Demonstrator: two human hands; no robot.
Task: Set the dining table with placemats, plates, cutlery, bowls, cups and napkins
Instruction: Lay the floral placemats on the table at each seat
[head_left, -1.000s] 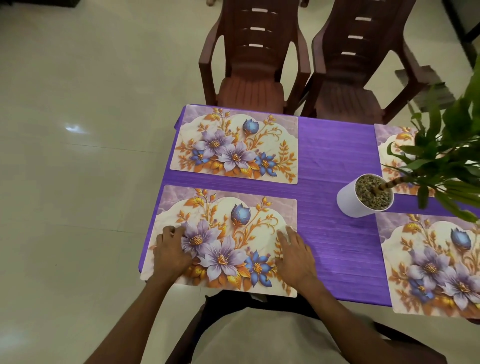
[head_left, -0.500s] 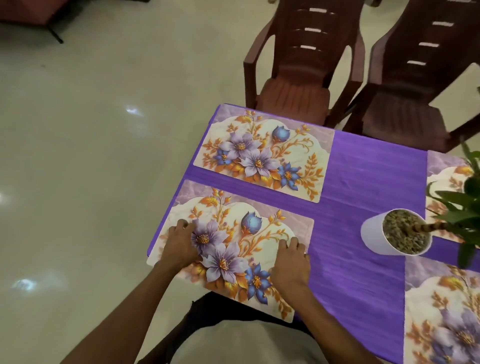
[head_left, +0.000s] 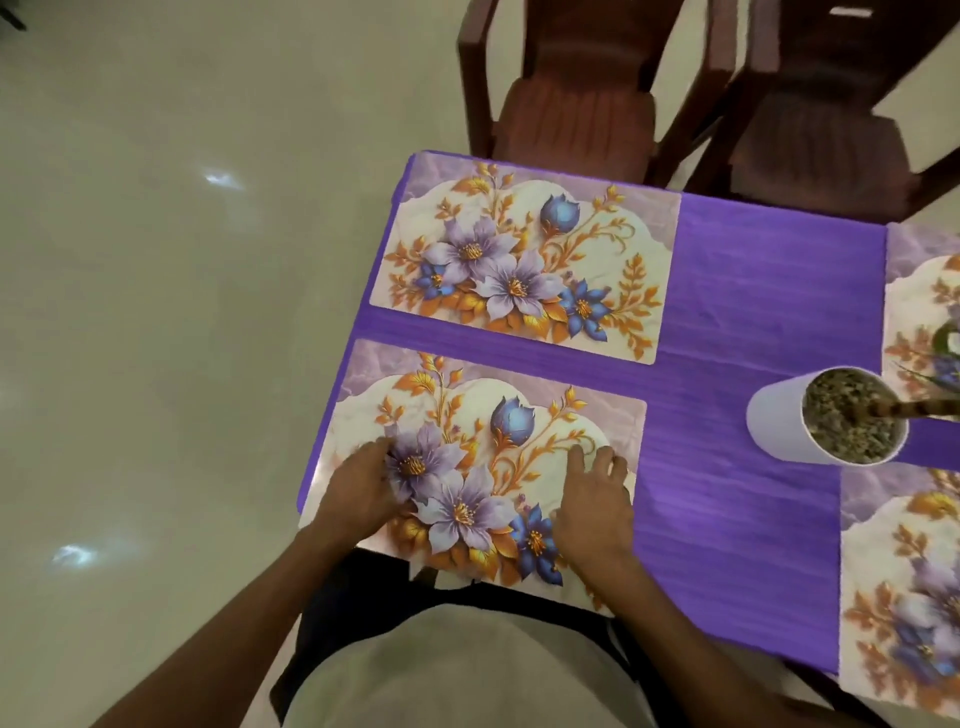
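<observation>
Both hands, left hand (head_left: 363, 493) and right hand (head_left: 592, 499), still press flat on the placemat (head_left: 519, 415) at the surface's near left corner; grip gripping nothing, mat squared.

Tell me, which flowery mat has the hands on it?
The near-left placemat, closest to the person. Both the left hand and right hand rest on it; the other three mats have no hands on them.

Glossy printed placemat (head_left: 483, 467), ribbed purple cloth (head_left: 737, 322), polished floor (head_left: 182, 312)
</observation>
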